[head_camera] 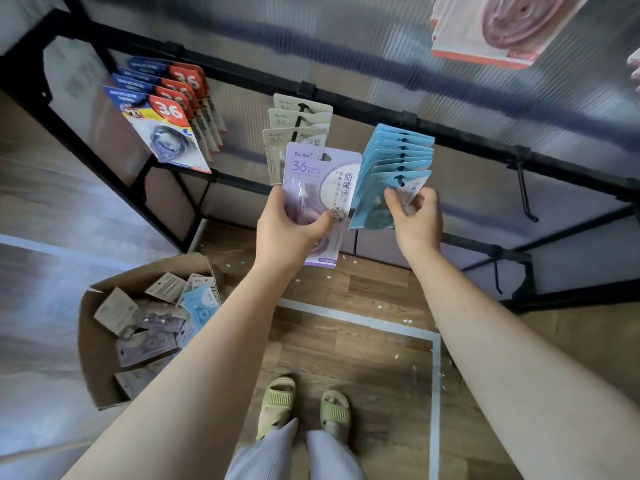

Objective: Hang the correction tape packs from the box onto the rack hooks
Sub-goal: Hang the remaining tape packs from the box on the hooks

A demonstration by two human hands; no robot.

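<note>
Purple pack (320, 188) upright, gripped in left hand (289, 230), beside the blue packs (394, 174); right hand (415, 216) fingers pinch the front one.

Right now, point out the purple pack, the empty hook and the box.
purple pack (320, 174): head view, upper card face.
empty hook (525, 195): head view, its shaft.
box (90, 344): head view, left wall.

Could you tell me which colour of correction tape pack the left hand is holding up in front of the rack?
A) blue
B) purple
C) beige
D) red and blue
B: the left hand grips a purple pack by its lower part, while the right hand touches the front blue pack on the hook.
</note>
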